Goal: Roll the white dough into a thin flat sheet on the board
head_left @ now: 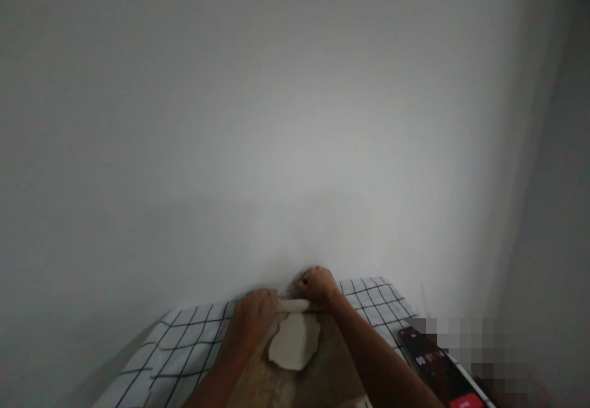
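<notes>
1 rolling pin [295, 305], 1 flat dough sheet [295, 341]

Dough's on 1 board [258, 378], just this side of the pin. Left hand [258, 308] is curled around its left end; right hand [317, 282] is curled at the other, can't tell if gripping. Also 1 phone [431, 362], 1 checked cloth [184, 341].

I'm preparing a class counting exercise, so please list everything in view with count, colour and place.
dough sheet: one, cream, on the board
rolling pin: one, pale, just beyond the dough sheet
board: one, brown, on the cloth
cloth: one, white with dark grid lines, under the board
phone: one, dark with red button, right side
wall: at least one, greyish, behind
pixelated patch: one, grey, beside the phone
hands: two, bare; left hand and right hand by the rolling pin
</notes>
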`<state>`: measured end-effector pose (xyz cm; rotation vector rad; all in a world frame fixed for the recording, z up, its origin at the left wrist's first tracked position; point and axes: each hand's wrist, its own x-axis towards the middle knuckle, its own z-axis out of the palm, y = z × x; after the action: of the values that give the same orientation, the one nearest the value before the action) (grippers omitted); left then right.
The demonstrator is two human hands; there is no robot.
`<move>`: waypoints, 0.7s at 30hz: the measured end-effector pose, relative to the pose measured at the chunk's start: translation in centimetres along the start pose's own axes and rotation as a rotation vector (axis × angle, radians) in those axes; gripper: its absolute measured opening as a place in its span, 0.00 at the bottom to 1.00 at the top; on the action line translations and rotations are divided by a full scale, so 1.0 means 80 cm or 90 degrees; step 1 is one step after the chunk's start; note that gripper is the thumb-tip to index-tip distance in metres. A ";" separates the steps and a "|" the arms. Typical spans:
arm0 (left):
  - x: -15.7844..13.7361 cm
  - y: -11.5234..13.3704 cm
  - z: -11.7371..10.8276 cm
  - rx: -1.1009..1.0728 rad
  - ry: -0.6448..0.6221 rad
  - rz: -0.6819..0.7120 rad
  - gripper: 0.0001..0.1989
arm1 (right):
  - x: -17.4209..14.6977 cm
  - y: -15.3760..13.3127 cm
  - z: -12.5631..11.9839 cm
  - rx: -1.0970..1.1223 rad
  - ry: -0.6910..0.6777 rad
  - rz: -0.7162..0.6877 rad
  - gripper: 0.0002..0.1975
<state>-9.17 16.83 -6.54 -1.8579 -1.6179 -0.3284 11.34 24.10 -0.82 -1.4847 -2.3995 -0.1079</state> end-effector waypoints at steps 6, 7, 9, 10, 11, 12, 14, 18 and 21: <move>-0.010 0.004 -0.027 -0.059 -0.033 0.016 0.10 | -0.029 -0.005 0.003 0.014 -0.002 0.043 0.19; -0.014 0.005 -0.028 -0.069 -0.032 0.020 0.11 | -0.038 -0.007 0.003 0.018 0.002 0.053 0.20; -0.024 0.004 -0.028 -0.098 -0.014 0.024 0.14 | -0.056 -0.012 0.001 0.014 0.031 0.073 0.20; -0.029 0.002 -0.027 -0.116 -0.002 0.029 0.16 | -0.066 -0.015 0.000 0.007 0.050 0.079 0.20; -0.035 0.001 -0.026 -0.132 0.009 0.032 0.17 | -0.076 -0.017 -0.002 -0.002 0.066 0.081 0.20; -0.041 -0.001 -0.026 -0.146 0.016 0.036 0.18 | -0.085 -0.020 -0.005 -0.009 0.073 0.082 0.19; -0.055 -0.006 -0.028 -0.158 0.019 0.060 0.20 | -0.102 -0.027 -0.010 -0.011 0.065 0.086 0.19; -0.083 -0.011 -0.043 -0.159 0.035 0.134 0.20 | -0.129 -0.042 -0.019 0.021 0.048 0.135 0.19; -0.095 -0.009 -0.062 -0.174 0.020 0.136 0.20 | -0.149 -0.050 -0.021 0.071 0.038 0.141 0.20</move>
<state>-10.34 7.84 -6.93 -2.1960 -1.3931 -0.5012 13.07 11.62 -2.46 -1.6569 -2.1417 0.0305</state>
